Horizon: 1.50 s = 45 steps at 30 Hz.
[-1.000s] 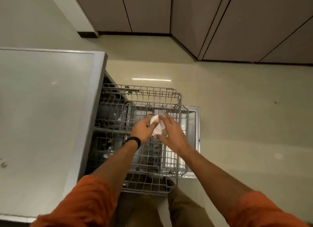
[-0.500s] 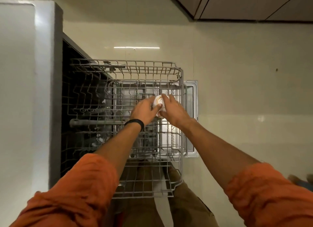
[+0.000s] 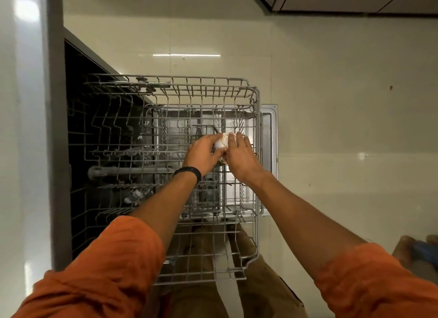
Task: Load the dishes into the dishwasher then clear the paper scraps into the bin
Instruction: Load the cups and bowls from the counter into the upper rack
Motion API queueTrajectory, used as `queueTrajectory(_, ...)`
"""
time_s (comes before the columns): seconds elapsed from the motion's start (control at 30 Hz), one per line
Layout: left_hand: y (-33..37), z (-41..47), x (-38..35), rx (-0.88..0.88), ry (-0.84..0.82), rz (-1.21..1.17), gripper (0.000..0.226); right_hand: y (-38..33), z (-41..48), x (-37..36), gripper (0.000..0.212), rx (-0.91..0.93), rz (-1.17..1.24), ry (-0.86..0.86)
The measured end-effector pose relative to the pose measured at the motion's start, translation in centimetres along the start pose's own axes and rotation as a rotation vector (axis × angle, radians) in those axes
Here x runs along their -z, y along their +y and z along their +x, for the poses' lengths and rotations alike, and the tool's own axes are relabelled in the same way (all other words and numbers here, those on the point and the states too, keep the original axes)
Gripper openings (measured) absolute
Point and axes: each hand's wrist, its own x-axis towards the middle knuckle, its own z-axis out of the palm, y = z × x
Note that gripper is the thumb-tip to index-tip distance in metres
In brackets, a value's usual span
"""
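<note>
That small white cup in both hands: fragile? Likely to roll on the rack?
The white cup looks like glazed ceramic: probably rigid, breakable, slick. Its rounded side suggests it may roll or tip on the rack wires.

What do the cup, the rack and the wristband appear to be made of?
The cup looks like glazed ceramic: glossy white with thin orange rings, though plastic can't be excluded. The rack seems metal wire with a matte grey coating, a thin crossed grid. The wristband is matte black, probably rubber or silicone; too small to be sure.
</note>
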Motion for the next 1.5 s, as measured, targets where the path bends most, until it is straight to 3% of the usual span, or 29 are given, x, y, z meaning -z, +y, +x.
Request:
queueTrajectory(0.3,-0.3,-0.6,-0.7,-0.015,0.019,-0.009,0.053,0.4,-0.4,-0.5,0.071,0.026,-0.028,0.026)
queueTrajectory(0.6,2.2,-4.9,1.6,-0.030,0.060,0.071,0.057,-0.8,-5.3,3.5,0.075,0.127,-0.081,0.110)
queueTrajectory(1.03,6.0,-19.4,9.3,0.007,0.381,0.143,0.056,-6.5,-17.2,9.6,0.068,0.441,-0.175,0.256)
queueTrajectory(1.5,-1.8,-40.6,11.3,0.246,0.801,0.138,0.052,-19.8,-27.8,1.9,0.066,0.954,-0.267,0.158)
